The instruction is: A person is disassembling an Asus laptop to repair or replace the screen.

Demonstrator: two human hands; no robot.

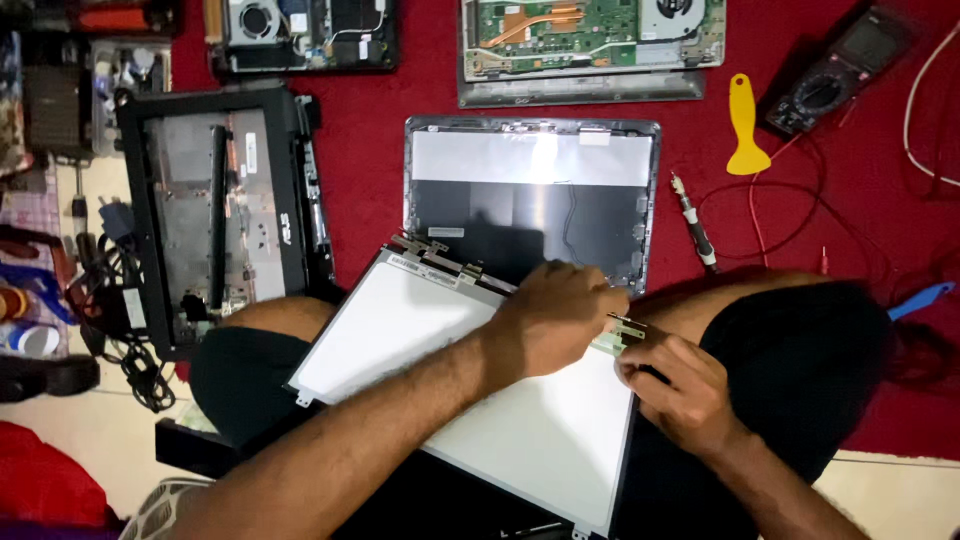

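Note:
A bare laptop screen panel (pixel 400 330) with a white back lies tilted across my lap. My left hand (pixel 555 315) rests on its upper right edge, fingers curled over the edge. My right hand (pixel 680 385) pinches at a small metal bracket (pixel 625 325) at the panel's right corner. Behind the panel, an empty grey laptop lid shell (pixel 530 190) lies on the red carpet (pixel 370 110).
A black laptop base (pixel 220 210) lies left. Two opened laptops with circuit boards (pixel 590 45) sit at the top. A yellow pry tool (pixel 745 125), a multimeter (pixel 840 70) with red leads, a screwdriver (pixel 695 225) and a blue tool (pixel 920 298) lie right.

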